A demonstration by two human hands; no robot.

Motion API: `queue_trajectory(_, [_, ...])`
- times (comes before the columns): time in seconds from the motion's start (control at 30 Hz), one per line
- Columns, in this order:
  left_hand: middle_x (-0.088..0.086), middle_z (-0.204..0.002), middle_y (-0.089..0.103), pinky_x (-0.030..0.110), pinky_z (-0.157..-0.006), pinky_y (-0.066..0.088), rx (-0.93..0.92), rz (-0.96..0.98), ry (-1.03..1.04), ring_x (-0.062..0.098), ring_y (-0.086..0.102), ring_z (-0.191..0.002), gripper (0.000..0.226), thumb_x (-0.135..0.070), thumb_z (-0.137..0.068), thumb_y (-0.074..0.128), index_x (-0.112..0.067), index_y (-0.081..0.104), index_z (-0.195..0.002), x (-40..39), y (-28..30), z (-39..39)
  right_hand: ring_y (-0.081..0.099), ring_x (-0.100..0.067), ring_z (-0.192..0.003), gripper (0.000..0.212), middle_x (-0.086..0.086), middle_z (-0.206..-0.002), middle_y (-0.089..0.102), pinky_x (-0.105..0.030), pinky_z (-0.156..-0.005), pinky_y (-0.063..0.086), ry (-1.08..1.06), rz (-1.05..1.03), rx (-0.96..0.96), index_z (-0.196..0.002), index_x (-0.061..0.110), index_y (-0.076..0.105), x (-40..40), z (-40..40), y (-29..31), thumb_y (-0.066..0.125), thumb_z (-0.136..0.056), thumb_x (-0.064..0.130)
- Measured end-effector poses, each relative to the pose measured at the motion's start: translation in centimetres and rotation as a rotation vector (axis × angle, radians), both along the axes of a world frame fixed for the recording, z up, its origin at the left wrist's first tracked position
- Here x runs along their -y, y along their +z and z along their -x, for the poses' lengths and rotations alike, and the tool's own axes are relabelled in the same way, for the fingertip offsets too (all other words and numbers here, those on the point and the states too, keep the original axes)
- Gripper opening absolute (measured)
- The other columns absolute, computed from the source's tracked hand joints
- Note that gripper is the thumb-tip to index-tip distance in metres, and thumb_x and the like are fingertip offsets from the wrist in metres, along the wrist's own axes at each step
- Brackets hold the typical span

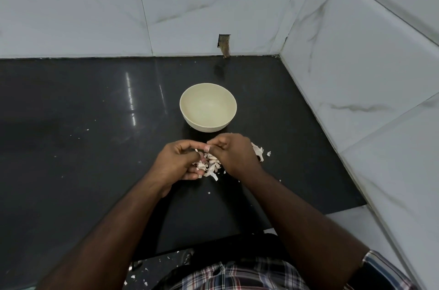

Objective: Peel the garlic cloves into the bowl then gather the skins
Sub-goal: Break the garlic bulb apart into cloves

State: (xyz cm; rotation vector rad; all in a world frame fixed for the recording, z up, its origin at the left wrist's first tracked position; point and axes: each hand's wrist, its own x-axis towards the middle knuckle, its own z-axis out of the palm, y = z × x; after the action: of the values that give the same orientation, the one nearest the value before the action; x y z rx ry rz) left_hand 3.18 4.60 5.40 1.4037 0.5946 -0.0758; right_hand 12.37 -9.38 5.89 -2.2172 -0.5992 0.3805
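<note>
A cream bowl stands on the black counter, and I see nothing inside it. Just in front of it my left hand and my right hand meet above a small heap of garlic cloves and skins. Both hands have curled fingers and together pinch one small garlic clove between their fingertips. More torn skin lies on the counter to the right of my right hand.
Tiled walls close the counter at the back and on the right. A small hole shows in the back wall above the bowl. Bits of skin lie scattered on the floor near my checked shirt.
</note>
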Motion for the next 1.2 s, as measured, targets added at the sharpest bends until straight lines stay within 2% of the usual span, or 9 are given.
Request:
queue_trajectory(0.1, [0.004,-0.08,0.074,0.026,-0.053,0.057,0.0,0.018,0.04,0.022,0.071,-0.061,0.024,-0.001,-0.093,0.063,-0.016,0.071,-0.109,-0.4,-0.1,0.2,0.061,0.002,-0.064,0.003,0.012,-0.067,0.068,-0.014,-0.064,0.045,-0.038,0.013,-0.014,-0.08,0.022,0.075,0.2,-0.1,-0.1,0.076,-0.083,0.022])
queue_trajectory(0.23, [0.004,-0.079,0.074,0.024,-0.049,0.056,-0.004,0.013,0.056,0.019,0.069,-0.057,0.018,-0.004,-0.092,0.067,-0.013,0.07,-0.107,-0.9,-0.1,0.3,0.064,0.007,-0.076,0.027,0.008,-0.093,0.076,-0.006,-0.073,0.048,0.072,0.096,-0.064,-0.092,0.019,0.079,0.7,-0.5,0.4,0.065,-0.081,-0.001])
queue_trajectory(0.33, [0.003,-0.075,0.072,0.021,-0.043,0.049,-0.005,-0.049,0.049,0.015,0.063,-0.051,0.015,-0.006,-0.09,0.069,-0.012,0.07,-0.104,-0.8,0.1,0.1,0.07,-0.003,-0.092,0.042,0.011,-0.106,0.073,-0.032,-0.082,0.061,0.069,0.026,-0.162,-0.093,0.021,0.077,0.9,-0.9,0.7,0.054,-0.08,-0.012])
queue_trajectory(0.47, [0.003,-0.069,0.069,0.02,-0.044,0.043,0.016,-0.084,0.059,0.012,0.057,-0.052,0.013,-0.007,-0.089,0.072,-0.01,0.07,-0.102,-0.7,0.1,-0.2,0.069,0.003,-0.079,0.029,0.013,-0.085,0.074,-0.024,-0.083,0.057,0.072,0.008,-0.103,-0.103,0.023,0.077,1.5,-1.9,0.9,0.08,-0.078,0.008])
queue_trajectory(0.67, [0.01,-0.076,0.072,0.022,-0.054,0.053,0.031,-0.051,0.104,0.015,0.068,-0.064,0.008,-0.011,-0.088,0.075,-0.009,0.07,-0.094,0.2,0.1,-0.9,0.068,0.008,-0.08,0.023,0.014,-0.082,0.075,-0.014,-0.078,0.052,0.1,-0.021,-0.091,-0.104,0.028,0.076,1.6,-2.0,1.0,0.079,-0.083,0.037])
queue_trajectory(0.77, [0.014,-0.082,0.075,0.023,-0.059,0.056,0.049,-0.01,0.118,0.016,0.071,-0.07,0.008,-0.013,-0.089,0.073,-0.008,0.068,-0.093,1.1,0.6,-1.3,0.072,-0.004,-0.083,0.031,0.006,-0.093,0.075,-0.025,-0.084,0.057,0.22,-0.096,-0.269,-0.109,0.026,0.075,2.1,-2.5,0.9,0.084,-0.079,0.025])
queue_trajectory(0.87, [0.013,-0.083,0.076,0.022,-0.059,0.057,0.055,-0.011,0.129,0.018,0.072,-0.072,0.007,-0.011,-0.093,0.068,-0.005,0.068,-0.097,1.8,0.7,-1.8,0.07,-0.012,-0.069,0.014,-0.002,-0.077,0.075,-0.038,-0.076,0.061,0.196,-0.138,-0.28,-0.09,0.019,0.077,2.7,-3.2,0.6,0.081,-0.079,0.012])
queue_trajectory(1.07, [-0.016,-0.077,0.074,0.023,-0.072,0.055,-0.07,-0.641,0.004,0.0,0.068,-0.073,0.008,-0.022,-0.087,0.075,-0.03,0.075,-0.089,1.9,-1.1,-2.0,0.071,-0.012,-0.072,0.019,-0.001,-0.078,0.075,-0.032,-0.074,0.06,0.134,-0.059,-0.25,-0.091,0.018,0.076,5.2,-6.0,0.1,0.086,-0.075,0.012])
queue_trajectory(1.2, [-0.016,-0.084,0.072,0.023,-0.075,0.05,-0.093,-0.806,-0.114,-0.001,0.065,-0.081,0.01,-0.026,-0.087,0.074,-0.035,0.075,-0.091,3.3,-1.4,-2.3,0.064,-0.002,-0.073,0.024,0.016,-0.078,0.069,-0.017,-0.073,0.049,0.164,0.071,-0.169,-0.101,0.021,0.076,6.0,-6.6,-0.6,0.082,-0.079,0.012])
